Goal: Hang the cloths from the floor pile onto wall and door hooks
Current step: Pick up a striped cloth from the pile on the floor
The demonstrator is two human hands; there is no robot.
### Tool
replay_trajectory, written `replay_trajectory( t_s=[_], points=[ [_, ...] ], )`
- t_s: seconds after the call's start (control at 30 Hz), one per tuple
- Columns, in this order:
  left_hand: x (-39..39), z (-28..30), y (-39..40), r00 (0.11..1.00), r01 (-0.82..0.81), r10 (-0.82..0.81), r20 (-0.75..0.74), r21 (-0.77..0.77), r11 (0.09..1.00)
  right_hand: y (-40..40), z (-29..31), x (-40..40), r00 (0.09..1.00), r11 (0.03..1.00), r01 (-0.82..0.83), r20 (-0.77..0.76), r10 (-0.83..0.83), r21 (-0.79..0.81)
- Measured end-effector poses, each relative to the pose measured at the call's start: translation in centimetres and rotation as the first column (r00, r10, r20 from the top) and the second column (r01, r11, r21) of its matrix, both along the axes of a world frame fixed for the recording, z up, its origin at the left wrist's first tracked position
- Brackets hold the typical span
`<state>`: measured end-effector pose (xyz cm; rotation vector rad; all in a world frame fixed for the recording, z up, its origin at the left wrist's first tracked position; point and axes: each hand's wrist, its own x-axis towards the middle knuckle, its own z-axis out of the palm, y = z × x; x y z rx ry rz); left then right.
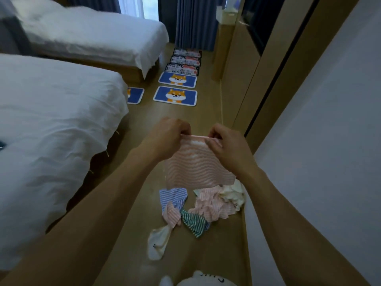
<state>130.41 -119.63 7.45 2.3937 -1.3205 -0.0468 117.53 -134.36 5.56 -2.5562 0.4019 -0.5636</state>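
Down at the near end of the wooden floor (pixel 206 254), just ahead of my white slippers (pixel 198 280), lies the pile of cloths (pixel 206 205), pressed close to the foot of the right-hand wall (pixel 329 162): a white cloth (pixel 157 243) nearest me, then a green striped cloth (pixel 194 221), a blue striped cloth (pixel 174 197), crumpled pink striped ones and a cream cloth (pixel 234 194) right against the wall. Above the pile I hold up a pink striped cloth (pixel 195 166) by its top edge, so that it hangs flat with its lower hem just over the heap. My left hand (pixel 171 135) pinches the top left corner with fingers curled over the hem, and my right hand (pixel 224 141) pinches the top right corner the same way; the edge is stretched taut between them. To my left the near bed (pixel 51 131), covered in white, runs along the floor's left side. Further on, blue mats with a dog picture (pixel 175 96) lie in a row down the middle of the floor, with darker patterned mats (pixel 183 65) behind them. A second white bed (pixel 92 36) stands beyond the first, and dark blue curtains (pixel 195 21) hang at the far end of the room.
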Motion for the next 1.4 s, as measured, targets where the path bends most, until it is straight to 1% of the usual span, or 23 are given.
replay_trajectory(
  t_s=[0.17, 0.3, 0.43, 0.5, 0.6, 0.73, 0.8, 0.93, 1.03, 1.1, 1.23, 1.4],
  points=[
    [0.1, 1.6, 2.9, 0.989, -0.145, 0.144, -0.016, -0.074, 0.987, 2.0, 1.6, 2.3, 0.995, 0.996, -0.085, 0.044, 0.085, -0.012],
    [-0.1, 2.3, 5.5, 0.971, -0.241, 0.239, -0.029, -0.075, 0.968, 3.8, 2.2, 4.4, 0.982, 0.983, -0.183, 0.056, 0.182, 0.003],
    [-1.1, 3.2, 7.9, 0.937, -0.348, 0.347, -0.022, -0.106, 0.932, 5.3, 2.8, 6.0, 0.955, 0.955, -0.296, -0.016, 0.296, -0.03],
    [-1.9, 3.5, 8.8, 0.909, -0.412, 0.416, 0.004, -0.122, 0.903, 5.9, 3.1, 6.5, 0.936, 0.935, -0.353, -0.007, 0.353, -0.006],
    [-3.4, 3.6, 10.3, 0.84, -0.527, 0.54, 0.053, -0.159, 0.835, 6.9, 3.5, 6.9, 0.892, 0.892, -0.451, 0.056, 0.449, 0.02],
    [-6.3, 3.3, 12.6, 0.752, -0.629, 0.654, 0.078, -0.21, 0.748, 8.9, 3.7, 6.7, 0.813, 0.811, -0.582, 0.055, 0.58, 0.061],
    [-8.2, 3.0, 14.1, 0.699, -0.675, 0.709, 0.091, -0.241, 0.697, 10.1, 3.8, 6.3, 0.753, 0.747, -0.658, 0.074, 0.654, 0.092],
    [-12.2, 2.7, 17.3, 0.59, -0.764, 0.804, 0.066, -0.274, 0.584, 13.4, 3.7, 5.1, 0.612, 0.6, -0.79, 0.107, 0.784, 0.126],
    [-15.5, 3.0, 19.8, 0.514, -0.814, 0.856, 0.049, -0.287, 0.505, 16.5, 3.8, 3.7, 0.522, 0.502, -0.85, 0.128, 0.843, 0.161],
    [-17.7, 3.4, 21.4, 0.466, -0.842, 0.883, 0.049, -0.282, 0.46, 18.6, 3.9, 2.5, 0.469, 0.449, -0.881, 0.144, 0.872, 0.148],
    [-21.6, 4.3, 24.4, 0.369, -0.881, 0.926, 0.072, -0.291, 0.374, 22.7, 4.5, 0.4, 0.41, 0.396, -0.912, 0.165, 0.897, 0.11],
    [-25.6, 5.1, 28.9, 0.24, -0.924, 0.963, 0.123, -0.275, 0.265, 28.4, 5.1, -2.1, 0.376, 0.372, -0.927, 0.114, 0.92, 0.055]
  ],
)
